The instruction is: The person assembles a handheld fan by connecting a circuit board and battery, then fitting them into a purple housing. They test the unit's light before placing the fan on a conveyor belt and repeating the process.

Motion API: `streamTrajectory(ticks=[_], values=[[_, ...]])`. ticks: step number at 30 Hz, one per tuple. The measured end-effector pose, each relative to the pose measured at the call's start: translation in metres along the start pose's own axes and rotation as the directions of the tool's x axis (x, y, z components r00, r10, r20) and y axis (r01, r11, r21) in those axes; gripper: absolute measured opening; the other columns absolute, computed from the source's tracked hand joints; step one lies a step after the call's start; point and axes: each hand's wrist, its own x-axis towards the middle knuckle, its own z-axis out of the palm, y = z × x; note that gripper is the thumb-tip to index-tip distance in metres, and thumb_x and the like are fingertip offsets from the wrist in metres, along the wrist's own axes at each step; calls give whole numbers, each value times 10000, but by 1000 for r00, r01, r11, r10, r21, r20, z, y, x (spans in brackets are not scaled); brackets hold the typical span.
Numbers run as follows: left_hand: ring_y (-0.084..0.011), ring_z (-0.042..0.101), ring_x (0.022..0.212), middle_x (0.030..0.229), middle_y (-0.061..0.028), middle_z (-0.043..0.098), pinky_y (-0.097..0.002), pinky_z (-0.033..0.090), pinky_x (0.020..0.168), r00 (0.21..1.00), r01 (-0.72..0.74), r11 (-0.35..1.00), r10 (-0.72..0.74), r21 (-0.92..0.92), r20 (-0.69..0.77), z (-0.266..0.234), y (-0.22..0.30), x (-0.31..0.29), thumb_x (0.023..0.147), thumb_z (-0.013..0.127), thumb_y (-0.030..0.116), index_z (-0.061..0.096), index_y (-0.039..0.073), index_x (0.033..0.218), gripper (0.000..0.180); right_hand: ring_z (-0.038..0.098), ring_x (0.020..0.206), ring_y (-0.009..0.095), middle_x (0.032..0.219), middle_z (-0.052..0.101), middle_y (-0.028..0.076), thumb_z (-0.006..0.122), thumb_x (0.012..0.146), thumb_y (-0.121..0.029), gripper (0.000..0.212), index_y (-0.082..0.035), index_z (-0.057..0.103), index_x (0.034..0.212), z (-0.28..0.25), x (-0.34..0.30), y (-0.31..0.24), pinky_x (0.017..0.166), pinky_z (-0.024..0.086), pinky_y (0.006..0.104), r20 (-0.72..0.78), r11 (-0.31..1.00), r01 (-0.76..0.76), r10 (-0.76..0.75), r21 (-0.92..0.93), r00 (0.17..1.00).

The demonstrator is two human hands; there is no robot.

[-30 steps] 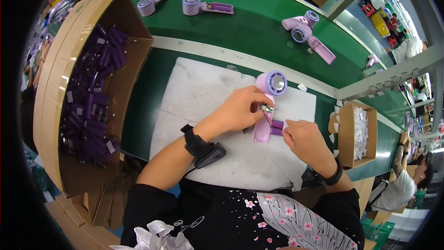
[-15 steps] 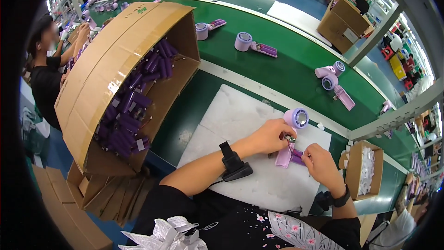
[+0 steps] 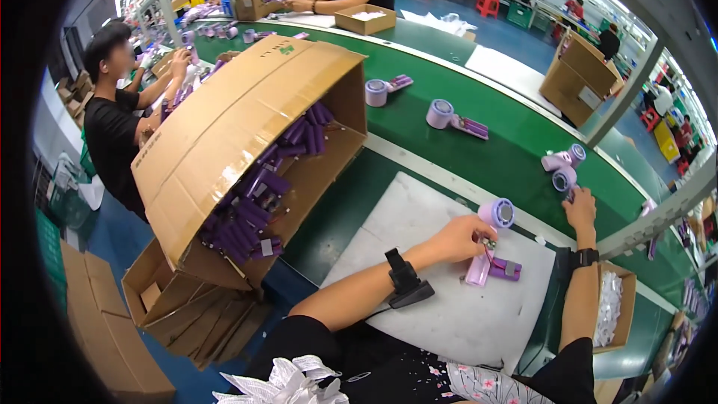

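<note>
At the near left, an open carton [image 3: 133, 284] stands low beside folded cardboard [image 3: 224, 333]; I cannot tell what it holds. Just right of it and higher, a big cardboard box [image 3: 247, 120] lies tipped, its mouth facing right, heaped with dark purple cylinders [image 3: 247, 217], several bearing white tags and thin wires. Farther off, across the green belt [image 3: 419, 78], a shallow cardboard tray [image 3: 365, 27] holds white pieces. Two round-headed lavender units lie apart on the belt, one at left [image 3: 376, 93] and one farther right [image 3: 440, 114], each with its handle open. In the near middle, on a white foam pad [image 3: 381, 239], lies the unit in work [image 3: 496, 214], its pink handle shell [image 3: 476, 271] pointing toward the wearer. The left hand [image 3: 462, 239] has thumb and fingers pinched on a small circuit board [image 3: 489, 242] at its neck; one purple cylinder [image 3: 505, 269] lies just right of the shell. At the far right is a large upright carton [image 3: 572, 78], its contents hidden. Nearer, the right hand [image 3: 580, 209] reaches onto the belt against another lavender unit [image 3: 564, 179]; I cannot tell whether the fingers grip it. Beside the right forearm, a small cardboard box [image 3: 630, 303] is filled with whitish translucent pieces [image 3: 609, 307].
</note>
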Motion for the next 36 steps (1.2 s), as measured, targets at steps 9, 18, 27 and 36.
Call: streamTrajectory(ticks=[9,18,27,36], values=[[-165,590,752,929,-66,625,-284,507,708,996,78,996,-76,-45,51,3,1,-6,705,658,40,718,89,1005,310,609,981,426,1024,643,200,567,853,-98,365,-123,535,1216,29,8,60,822,487,524,44,997,-73,74,-33,996],[-131,581,762,976,-58,603,-259,496,694,990,141,989,-141,35,-1,-3,20,-12,713,641,-11,703,82,997,305,604,914,438,1029,637,249,581,783,-18,357,-64,607,1137,-96,-144,18,792,481,502,193,988,-23,-7,151,981],[-107,575,817,1037,-57,592,-242,483,716,978,210,977,-211,-42,-7,-8,12,-18,723,602,-72,698,60,1004,326,538,1037,329,1196,554,125,767,651,-39,443,-55,633,1072,-86,-194,-85,881,445,421,-38,603,336,-450,724,892],[-129,578,787,1024,-65,615,-245,486,707,982,188,970,-184,-153,40,-8,16,-19,736,602,-53,712,59,1000,307,551,959,297,1138,583,113,773,654,-58,411,-32,648,1045,-71,-189,-95,889,450,386,-36,596,447,-574,667,818]])
